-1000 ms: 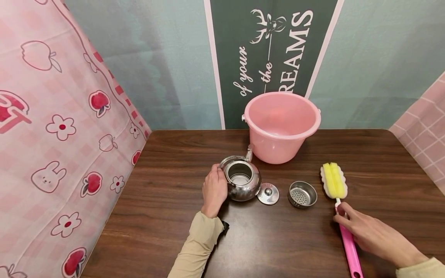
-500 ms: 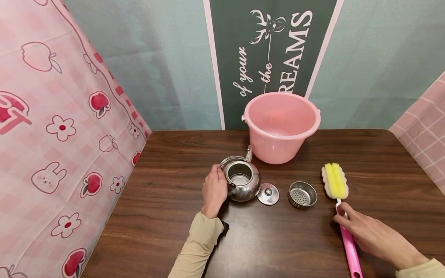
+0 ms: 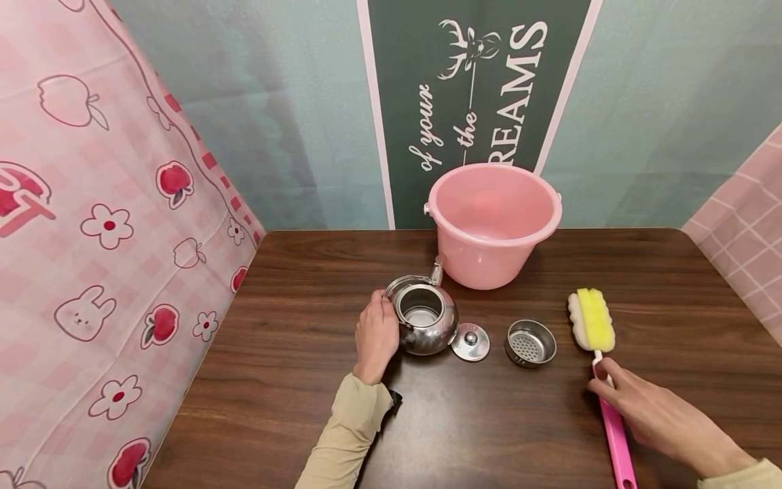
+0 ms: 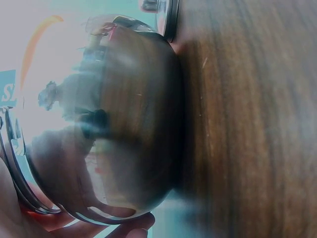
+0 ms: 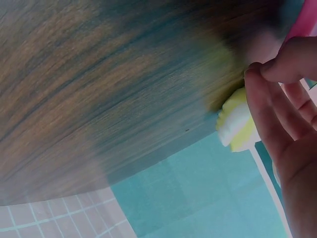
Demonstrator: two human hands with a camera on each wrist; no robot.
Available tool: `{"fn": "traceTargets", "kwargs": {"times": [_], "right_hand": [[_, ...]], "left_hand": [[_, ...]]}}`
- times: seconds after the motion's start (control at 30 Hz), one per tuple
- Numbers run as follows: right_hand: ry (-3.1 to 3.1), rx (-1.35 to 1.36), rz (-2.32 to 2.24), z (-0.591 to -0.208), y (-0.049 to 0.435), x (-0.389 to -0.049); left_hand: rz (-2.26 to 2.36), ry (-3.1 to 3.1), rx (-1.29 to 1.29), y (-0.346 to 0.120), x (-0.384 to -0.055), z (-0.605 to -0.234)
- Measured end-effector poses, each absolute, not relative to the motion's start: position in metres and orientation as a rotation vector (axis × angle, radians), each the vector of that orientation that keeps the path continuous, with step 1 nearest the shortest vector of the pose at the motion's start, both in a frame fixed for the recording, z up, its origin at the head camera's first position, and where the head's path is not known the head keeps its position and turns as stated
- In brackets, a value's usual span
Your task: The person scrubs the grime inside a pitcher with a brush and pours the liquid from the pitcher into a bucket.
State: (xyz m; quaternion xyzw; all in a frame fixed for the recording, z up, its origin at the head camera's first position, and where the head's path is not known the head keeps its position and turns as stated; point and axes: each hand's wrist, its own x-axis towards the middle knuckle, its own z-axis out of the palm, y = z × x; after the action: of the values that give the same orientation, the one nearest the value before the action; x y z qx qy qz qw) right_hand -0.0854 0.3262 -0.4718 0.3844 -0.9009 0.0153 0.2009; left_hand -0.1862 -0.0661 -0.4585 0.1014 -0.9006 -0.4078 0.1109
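My left hand holds a shiny steel teapot by its left side, where the folded-down handle lies. In the left wrist view, fingers curl against the round teapot body. The teapot stands upright without its lid, spout toward the back. On the right, my right hand pinches the neck of a sponge bottle brush between thumb and fingers. Its yellow-and-white sponge head points away from me. In the right wrist view, the hand partly hides the sponge.
Beside the teapot lies its steel lid. A perforated steel strainer sits between lid and brush. Behind the teapot stands a pink bucket, close to the spout. Printed curtains hang along the back and sides of the wooden table.
The brush has rolled slightly in my right hand, so its yellow strip shows farther right, and its head has shifted a little right. My left hand and the teapot have stayed put.
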Motion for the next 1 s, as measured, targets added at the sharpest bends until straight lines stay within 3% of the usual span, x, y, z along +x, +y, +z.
{"fn": "traceTargets", "kwargs": {"times": [0.37, 1.0], "right_hand": [[-2.545, 0.986, 0.072, -0.457, 0.318, -0.092], [-2.607, 0.886, 0.222, -0.408, 0.263, -0.144]], "left_hand": [[-1.204, -2.649, 0.292, -0.069, -0.187, -0.459], [-1.202, -2.655, 0.277, -0.068, -0.187, -0.460]]}}
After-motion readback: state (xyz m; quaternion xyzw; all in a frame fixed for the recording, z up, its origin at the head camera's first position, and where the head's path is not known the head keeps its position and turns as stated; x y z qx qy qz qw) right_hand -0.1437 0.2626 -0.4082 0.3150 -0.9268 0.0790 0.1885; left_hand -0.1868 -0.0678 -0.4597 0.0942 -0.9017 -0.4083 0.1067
